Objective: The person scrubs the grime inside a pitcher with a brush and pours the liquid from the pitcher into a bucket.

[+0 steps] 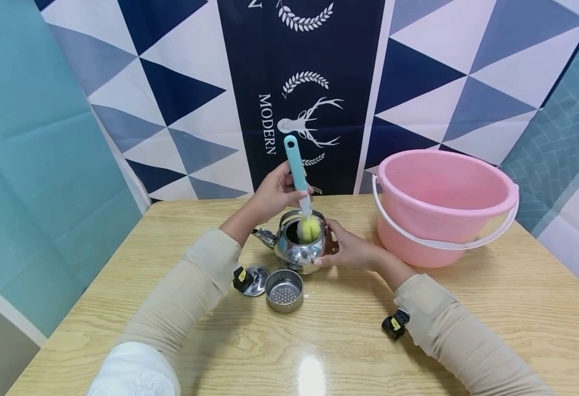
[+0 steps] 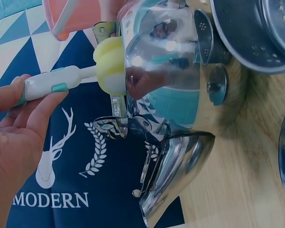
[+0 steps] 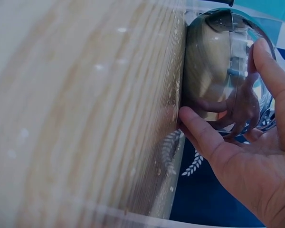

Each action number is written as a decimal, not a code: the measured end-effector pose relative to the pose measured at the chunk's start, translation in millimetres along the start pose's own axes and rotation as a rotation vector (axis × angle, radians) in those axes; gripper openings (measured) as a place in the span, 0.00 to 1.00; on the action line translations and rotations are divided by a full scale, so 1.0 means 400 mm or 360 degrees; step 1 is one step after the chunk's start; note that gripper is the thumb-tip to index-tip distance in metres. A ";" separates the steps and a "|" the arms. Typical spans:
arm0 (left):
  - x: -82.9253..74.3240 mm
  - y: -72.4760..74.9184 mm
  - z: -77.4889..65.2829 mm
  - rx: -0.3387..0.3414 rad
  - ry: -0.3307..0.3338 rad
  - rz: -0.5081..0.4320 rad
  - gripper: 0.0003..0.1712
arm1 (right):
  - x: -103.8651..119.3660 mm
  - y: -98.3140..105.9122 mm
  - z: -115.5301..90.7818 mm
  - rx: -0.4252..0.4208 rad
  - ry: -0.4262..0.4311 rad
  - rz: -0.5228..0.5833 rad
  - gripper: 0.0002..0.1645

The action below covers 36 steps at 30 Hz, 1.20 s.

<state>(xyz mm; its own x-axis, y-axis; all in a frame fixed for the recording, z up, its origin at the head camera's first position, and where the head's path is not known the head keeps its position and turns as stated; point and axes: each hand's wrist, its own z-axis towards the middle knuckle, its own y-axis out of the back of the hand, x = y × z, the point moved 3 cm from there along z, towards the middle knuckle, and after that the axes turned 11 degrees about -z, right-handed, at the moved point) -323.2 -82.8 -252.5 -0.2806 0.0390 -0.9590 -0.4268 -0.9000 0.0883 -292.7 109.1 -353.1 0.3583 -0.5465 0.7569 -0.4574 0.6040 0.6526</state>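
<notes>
My left hand [image 1: 272, 193] grips the teal and white handle of a sponge brush [image 1: 294, 162]. The brush's yellow sponge head [image 2: 109, 64] sits at the mouth of a shiny steel teapot [image 1: 296, 256], partly inside it. My right hand [image 1: 351, 247] holds the teapot's body from the right, thumb and fingers spread around the curved side in the right wrist view. The teapot stands on the table with its spout [image 2: 178, 159] to the left. In front of it are a perforated steel strainer [image 1: 284, 290] and the teapot's lid [image 1: 256, 280].
A pink bucket [image 1: 448, 220] with a white handle stands right of the teapot, near my right forearm. The wooden table [image 1: 354, 352] runs back to a patterned cloth [image 1: 185, 99]. Small water drops lie on the tabletop in the right wrist view.
</notes>
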 end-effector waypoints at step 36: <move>-0.057 0.015 -0.048 0.0313 0.0006 0.0364 0.21 | -0.006 -0.001 -0.004 0.0025 -0.0020 -0.0020 0.60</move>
<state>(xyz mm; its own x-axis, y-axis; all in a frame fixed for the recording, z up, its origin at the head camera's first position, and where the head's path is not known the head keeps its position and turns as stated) -302.9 -97.5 -235.2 -0.3855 -0.1571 -0.9092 -0.5115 -0.7837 0.3523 -292.2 111.1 -355.2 0.3541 -0.5612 0.7481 -0.4654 0.5881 0.6615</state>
